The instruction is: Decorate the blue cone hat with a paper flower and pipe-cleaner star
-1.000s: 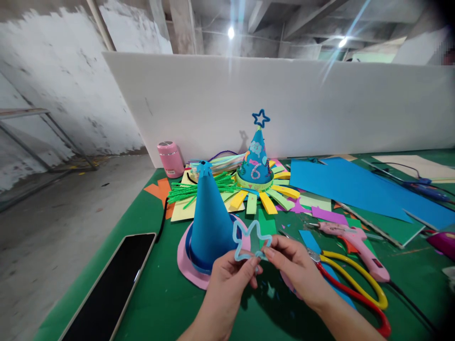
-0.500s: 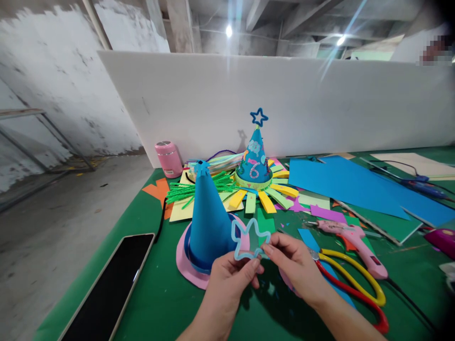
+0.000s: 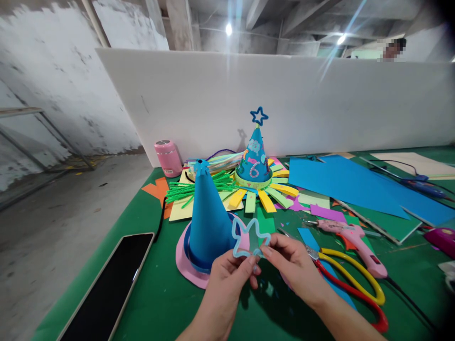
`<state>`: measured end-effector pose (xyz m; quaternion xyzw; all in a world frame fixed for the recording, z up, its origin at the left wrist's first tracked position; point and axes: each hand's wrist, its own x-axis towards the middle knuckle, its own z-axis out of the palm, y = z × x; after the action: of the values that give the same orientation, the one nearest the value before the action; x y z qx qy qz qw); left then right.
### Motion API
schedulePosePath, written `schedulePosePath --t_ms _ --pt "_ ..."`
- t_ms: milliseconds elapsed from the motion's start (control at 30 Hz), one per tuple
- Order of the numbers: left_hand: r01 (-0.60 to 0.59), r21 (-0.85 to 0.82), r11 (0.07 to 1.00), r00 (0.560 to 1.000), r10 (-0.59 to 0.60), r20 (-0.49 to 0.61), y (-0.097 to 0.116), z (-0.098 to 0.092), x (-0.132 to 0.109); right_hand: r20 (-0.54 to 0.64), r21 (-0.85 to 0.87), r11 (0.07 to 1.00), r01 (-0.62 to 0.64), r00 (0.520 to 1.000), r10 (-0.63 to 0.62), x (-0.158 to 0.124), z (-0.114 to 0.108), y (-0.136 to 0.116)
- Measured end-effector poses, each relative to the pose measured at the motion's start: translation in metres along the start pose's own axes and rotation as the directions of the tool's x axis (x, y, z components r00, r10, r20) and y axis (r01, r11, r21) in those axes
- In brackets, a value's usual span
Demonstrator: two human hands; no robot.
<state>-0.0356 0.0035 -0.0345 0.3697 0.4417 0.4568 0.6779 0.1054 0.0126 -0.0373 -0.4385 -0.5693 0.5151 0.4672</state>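
Between my hands is a light blue star (image 3: 235,232) bent from what looks like pipe cleaner. My left hand (image 3: 232,279) pinches its lower edge between thumb and fingers, while my right hand (image 3: 293,265) pinches its right lower side. Just behind the star stands a blue paper cone hat (image 3: 209,218) on a pink brim (image 3: 183,263), its tip cut into small folded tabs. Farther back is a decorated blue party hat (image 3: 254,163) with a dark blue star (image 3: 259,116) on top and yellow and green strips around its base.
A phone (image 3: 108,284) lies at the left. To the right are scissors (image 3: 350,272) with red and yellow handles and a pink glue gun (image 3: 355,239) with its cord. Green pipe cleaners (image 3: 181,190), a pink jar (image 3: 168,158) and blue sheets (image 3: 341,182) lie farther back, before a white board (image 3: 199,99).
My fingers have shifted very slightly on the star, which both hands still hold. Behind the board, a person's head has moved left. The things on the table have not moved.
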Motion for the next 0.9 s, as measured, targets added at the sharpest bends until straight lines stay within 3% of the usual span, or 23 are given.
schedulePosePath --t_ms 300,467,733,900 --pt "-0.022 -0.015 1.0 1.0 0.022 0.013 -0.0054 -0.002 0.0024 0.099 0.034 0.999 -0.017 0.995 0.014 -0.0016 0.0033 -0.0052" --pt "-0.047 0.045 0.998 0.999 0.047 -0.016 -0.008 -0.0036 0.0018 0.109 0.044 0.998 -0.045 0.993 0.04 -0.0007 0.0047 -0.0034" --pt "-0.134 0.274 0.952 0.983 0.162 -0.083 -0.0031 -0.0025 0.0005 0.085 0.079 0.994 -0.071 0.994 0.064 -0.0006 0.0048 -0.0006" --pt "-0.111 0.223 0.968 0.99 0.126 -0.057 -0.0013 -0.0024 0.0028 0.069 0.114 0.992 -0.062 0.996 0.054 -0.0013 0.005 -0.002"
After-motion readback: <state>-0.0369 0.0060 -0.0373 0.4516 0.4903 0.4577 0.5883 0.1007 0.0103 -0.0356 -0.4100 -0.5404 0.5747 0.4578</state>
